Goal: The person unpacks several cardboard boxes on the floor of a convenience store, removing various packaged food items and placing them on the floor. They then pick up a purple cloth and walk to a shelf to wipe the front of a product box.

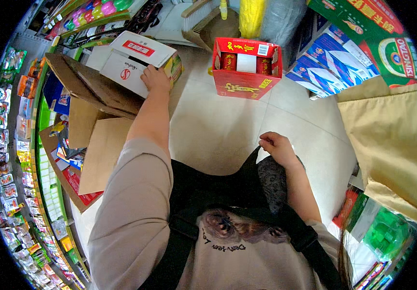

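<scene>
My left hand [156, 80] is on the top of a white carton [121, 69] with red print and a coloured end. Its fingers curl at the dark gap between the top flaps. My right hand [279, 146] is above my lap with its fingers closed. A black cloth [226, 185] over my lap rises to a point at those fingertips. Ahead of me on the floor stands a red carton [246, 85], its top open. Red cans [229, 61] and a white block [246, 63] show inside it.
Shelves of small packets [9, 163] curve along the left. Beside my left arm is an open brown cardboard box [103, 156]. A dustpan [219, 29] and brush stand at the back. Blue-and-white cartons [333, 65] and a green Tsingtao carton [393, 54] are on the right, near tan cloth [390, 130].
</scene>
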The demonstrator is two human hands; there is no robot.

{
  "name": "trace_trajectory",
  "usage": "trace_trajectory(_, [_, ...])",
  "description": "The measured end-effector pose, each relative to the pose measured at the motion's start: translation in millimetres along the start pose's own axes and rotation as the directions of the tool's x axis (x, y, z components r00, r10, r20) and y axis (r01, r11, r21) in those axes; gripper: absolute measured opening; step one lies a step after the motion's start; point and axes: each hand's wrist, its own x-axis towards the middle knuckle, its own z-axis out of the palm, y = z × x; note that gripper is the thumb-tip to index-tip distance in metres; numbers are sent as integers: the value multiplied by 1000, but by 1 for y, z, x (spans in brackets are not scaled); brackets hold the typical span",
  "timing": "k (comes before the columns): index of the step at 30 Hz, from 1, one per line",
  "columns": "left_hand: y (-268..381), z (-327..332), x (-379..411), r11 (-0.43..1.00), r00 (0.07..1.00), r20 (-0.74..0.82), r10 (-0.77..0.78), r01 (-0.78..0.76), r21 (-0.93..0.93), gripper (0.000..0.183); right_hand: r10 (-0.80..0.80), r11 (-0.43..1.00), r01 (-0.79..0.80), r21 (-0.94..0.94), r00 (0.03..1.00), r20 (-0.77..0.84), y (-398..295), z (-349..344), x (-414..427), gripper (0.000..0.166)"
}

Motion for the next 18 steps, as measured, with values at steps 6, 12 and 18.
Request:
trace_trajectory(6, [-7, 36, -6, 963, 983, -36, 181, -170, 210, 52, -324, 899, 186, -396, 892, -316, -14, -10, 39, 47])
trace_trajectory(12, [22, 14, -50, 904, 906, 200, 373, -403, 140, 42, -587, 485, 53, -873, 760, -280, -15, -40, 160, 29])
trace_trajectory(18, [76, -6, -211, 503, 863, -228, 452, -457, -733, 39, -425, 560, -3, -829, 857, -290, -33, -41, 154, 23])
